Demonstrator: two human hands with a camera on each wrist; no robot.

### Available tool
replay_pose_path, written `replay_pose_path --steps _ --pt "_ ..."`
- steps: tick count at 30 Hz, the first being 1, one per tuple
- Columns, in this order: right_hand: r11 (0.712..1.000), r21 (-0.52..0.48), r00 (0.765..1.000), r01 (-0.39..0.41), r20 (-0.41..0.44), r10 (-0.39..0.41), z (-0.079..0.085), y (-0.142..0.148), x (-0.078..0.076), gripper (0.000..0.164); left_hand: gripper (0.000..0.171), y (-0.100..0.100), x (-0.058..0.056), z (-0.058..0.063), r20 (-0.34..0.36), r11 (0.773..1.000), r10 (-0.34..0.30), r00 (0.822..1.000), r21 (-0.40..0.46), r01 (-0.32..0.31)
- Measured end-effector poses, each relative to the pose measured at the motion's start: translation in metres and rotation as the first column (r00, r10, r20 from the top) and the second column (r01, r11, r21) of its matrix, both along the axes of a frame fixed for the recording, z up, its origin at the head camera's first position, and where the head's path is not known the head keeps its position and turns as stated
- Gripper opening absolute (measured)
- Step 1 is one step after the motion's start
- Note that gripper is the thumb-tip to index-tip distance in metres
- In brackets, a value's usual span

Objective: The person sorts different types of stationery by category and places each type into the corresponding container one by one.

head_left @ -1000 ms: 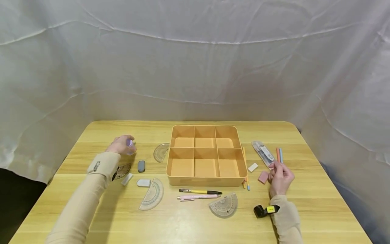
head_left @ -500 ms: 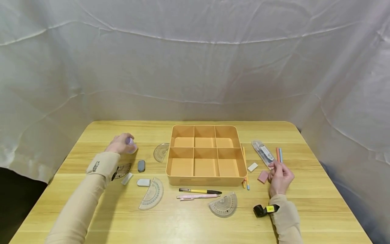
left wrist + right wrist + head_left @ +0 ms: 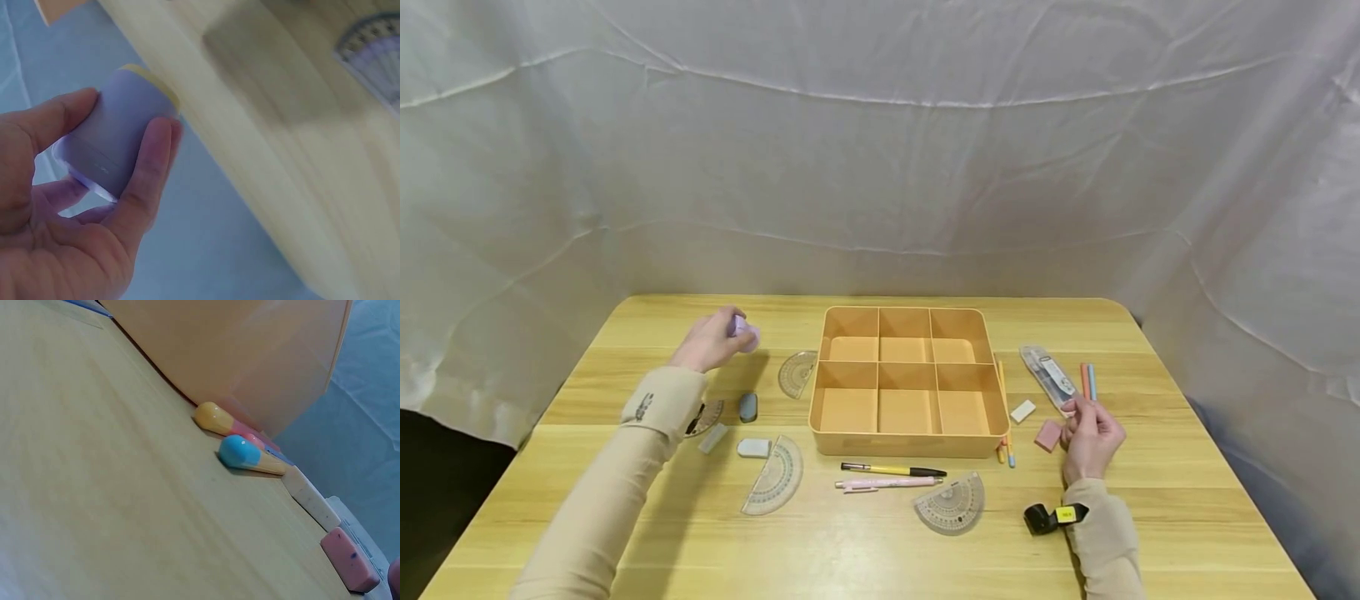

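My left hand holds a small lilac barrel-shaped object between thumb and fingers, raised above the far left of the table. One end of it has a yellow rim; its exact kind is unclear. My right hand rests on the table at the right, fingers loosely curled. Its fingertips lie at the near end of a clear packet, and whether they touch it cannot be told. Close by are a pink eraser and red and blue sticks, partly hidden by the hand. Only a fingertip shows in the right wrist view.
A six-compartment orange tray stands mid-table. Around it lie several protractors, a yellow-black pen, a pink pen, a grey eraser, white erasers and round-ended pencils against the tray's right side.
My left hand has lifted the lilac object off the table and carried it slightly right and away from me. The right hand has stayed in place.
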State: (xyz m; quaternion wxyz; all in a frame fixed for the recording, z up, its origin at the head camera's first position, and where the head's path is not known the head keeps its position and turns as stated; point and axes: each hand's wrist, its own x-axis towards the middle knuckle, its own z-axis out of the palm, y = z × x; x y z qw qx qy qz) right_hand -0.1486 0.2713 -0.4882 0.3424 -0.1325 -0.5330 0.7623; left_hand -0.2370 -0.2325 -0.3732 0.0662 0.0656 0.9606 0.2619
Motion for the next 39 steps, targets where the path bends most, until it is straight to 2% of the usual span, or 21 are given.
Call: replay_pose_path --steps 6,13,19,23,27,32,39 --pt "1.000 0.017 1.000 0.006 0.008 -0.006 -0.001 0.000 0.000 0.036 0.048 0.019 0.002 0.009 -0.110 1.000 -0.013 0.994 0.012 0.014" --pt "1.000 0.019 1.000 0.006 0.016 -0.007 -0.001 0.001 0.001 0.037 0.049 0.041 0.001 0.017 -0.180 0.998 -0.005 0.984 0.066 0.017" --pt "1.000 0.013 1.000 0.009 0.021 -0.009 0.000 0.002 0.001 0.037 0.045 0.057 -0.001 0.022 -0.235 0.994 -0.042 0.971 0.090 0.065" --pt "1.000 0.005 1.000 0.008 0.020 -0.008 0.000 0.003 0.001 0.037 0.044 0.067 -0.003 0.027 -0.266 0.993 -0.073 0.961 0.074 0.096" --pt "1.000 0.018 0.999 0.011 0.031 -0.011 0.001 0.003 0.002 0.037 0.045 0.076 -0.004 0.031 -0.272 0.992 -0.092 0.958 0.055 0.111" --pt "0.999 0.031 0.999 0.021 0.040 -0.022 0.001 0.004 0.003 0.036 0.046 0.088 -0.006 0.033 -0.235 0.989 -0.136 0.963 0.029 0.147" --pt "0.998 0.048 0.998 0.027 0.047 -0.029 0.001 0.004 0.004 0.036 0.053 0.105 -0.010 0.030 -0.188 0.978 -0.205 0.961 -0.005 0.208"
